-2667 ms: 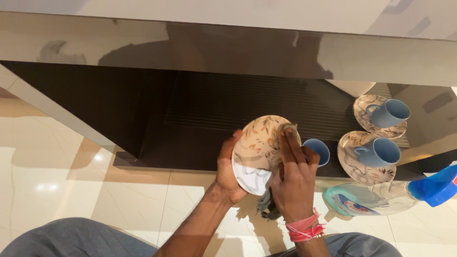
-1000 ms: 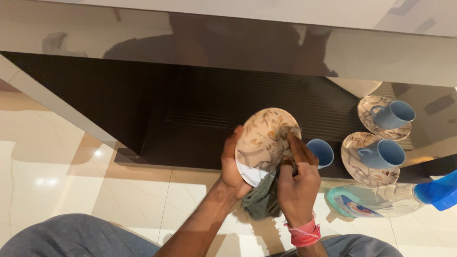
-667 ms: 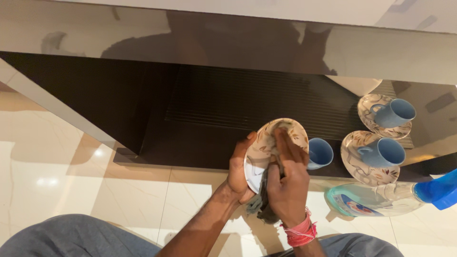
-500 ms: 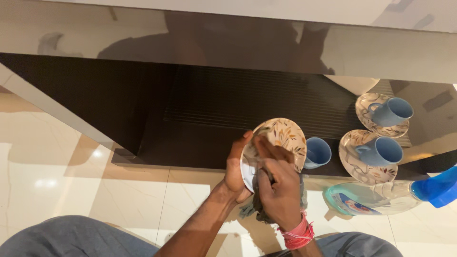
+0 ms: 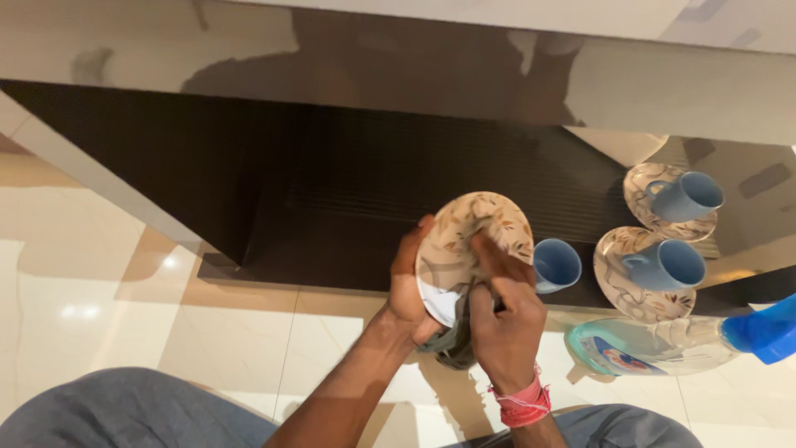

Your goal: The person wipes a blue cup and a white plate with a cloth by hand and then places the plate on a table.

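Since half a second ago the right hand [image 5: 504,325] has slid down the saucer [image 5: 464,241], so more of the leaf pattern shows at the top, and the saucer sits a touch higher against the dark shelf [image 5: 373,191]. The left hand [image 5: 408,286] grips the saucer's left rim, fingers curled behind and thumb on the front. The right hand is closed on a grey cloth [image 5: 454,340], its fingers pressing the cloth onto the saucer's face while the rest hangs bunched below.

Counted: 3 saucers, 3 blue cups, 1 cloth, 1 spray bottle. 1 loose cup [image 5: 555,265] stands on the shelf just right of the held saucer, close to the right hand's knuckles. Further right, 2 cups [image 5: 663,265] [image 5: 688,197] lie on 2 patterned saucers [image 5: 634,299] [image 5: 655,217]. The spray bottle [image 5: 663,344] lies on its side on the tiled floor [image 5: 124,290], near the right wrist.

The shelf's front edge runs just under the held saucer; open shelf and open floor lie to the left
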